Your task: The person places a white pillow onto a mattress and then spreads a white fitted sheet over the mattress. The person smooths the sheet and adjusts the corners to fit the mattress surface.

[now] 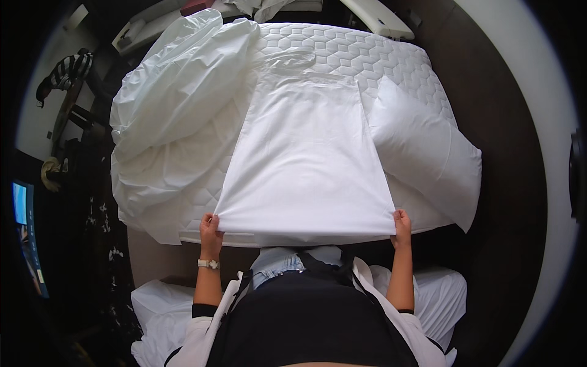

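Observation:
A white pillowcase (pixel 307 156) lies stretched out flat over the bed, its near edge drawn straight between my two hands. My left hand (pixel 211 225) pinches its near left corner, close to the mattress edge. At the near right corner, my right hand (pixel 401 225) grips the same cloth. To the right of the pillowcase rests a plump white pillow (pixel 422 142), tilted diagonally. A quilted white mattress (pixel 339 43) lies under all of these. Rumpled white bedding (pixel 183 96) covers the mattress's left side.
White fabric (pixel 160 307) is heaped behind me on the left, with more white fabric (pixel 442 298) on the right. Past the far side stand a pale sofa (pixel 151 27) and a white padded piece (pixel 380 18). A lit screen (pixel 27 229) is at far left.

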`<state>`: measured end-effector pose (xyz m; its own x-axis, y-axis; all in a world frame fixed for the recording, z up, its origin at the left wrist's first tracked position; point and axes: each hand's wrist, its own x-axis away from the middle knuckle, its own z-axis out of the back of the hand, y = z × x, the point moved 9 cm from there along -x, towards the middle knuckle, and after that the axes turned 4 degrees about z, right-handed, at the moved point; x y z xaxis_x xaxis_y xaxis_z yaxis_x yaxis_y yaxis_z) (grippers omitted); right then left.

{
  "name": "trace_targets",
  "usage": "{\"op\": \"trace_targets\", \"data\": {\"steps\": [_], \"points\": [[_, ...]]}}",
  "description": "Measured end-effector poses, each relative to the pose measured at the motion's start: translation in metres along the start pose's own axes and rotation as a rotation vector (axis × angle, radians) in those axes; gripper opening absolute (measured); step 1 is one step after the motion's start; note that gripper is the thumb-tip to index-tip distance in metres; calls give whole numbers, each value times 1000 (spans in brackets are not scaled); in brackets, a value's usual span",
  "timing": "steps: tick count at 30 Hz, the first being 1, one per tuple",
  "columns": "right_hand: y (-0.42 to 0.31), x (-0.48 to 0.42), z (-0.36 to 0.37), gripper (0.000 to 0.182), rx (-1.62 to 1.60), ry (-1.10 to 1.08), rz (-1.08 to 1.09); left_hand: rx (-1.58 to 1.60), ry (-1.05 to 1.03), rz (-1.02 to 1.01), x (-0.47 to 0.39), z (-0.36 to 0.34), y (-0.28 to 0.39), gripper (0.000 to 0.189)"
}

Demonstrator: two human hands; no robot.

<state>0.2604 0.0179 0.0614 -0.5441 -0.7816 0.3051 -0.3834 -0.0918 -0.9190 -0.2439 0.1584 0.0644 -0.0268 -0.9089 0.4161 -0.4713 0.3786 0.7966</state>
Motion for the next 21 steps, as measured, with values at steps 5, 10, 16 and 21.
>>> {"op": "trace_targets", "data": {"steps": [5,10,16,21], "points": [[-40,47,-24,14,-62,-42,3,229,-96,-53,43,-11,39,13],[-96,85,-64,34,-182,-7,37,238,-121,-5,68,-39,72,43],[-67,65,-42,14,-209,-10,-83,248,37,167,46,-22,65,40],[-51,47,-45,12,-251,15,-186,332,134,345,25,-6,44,30]]}}
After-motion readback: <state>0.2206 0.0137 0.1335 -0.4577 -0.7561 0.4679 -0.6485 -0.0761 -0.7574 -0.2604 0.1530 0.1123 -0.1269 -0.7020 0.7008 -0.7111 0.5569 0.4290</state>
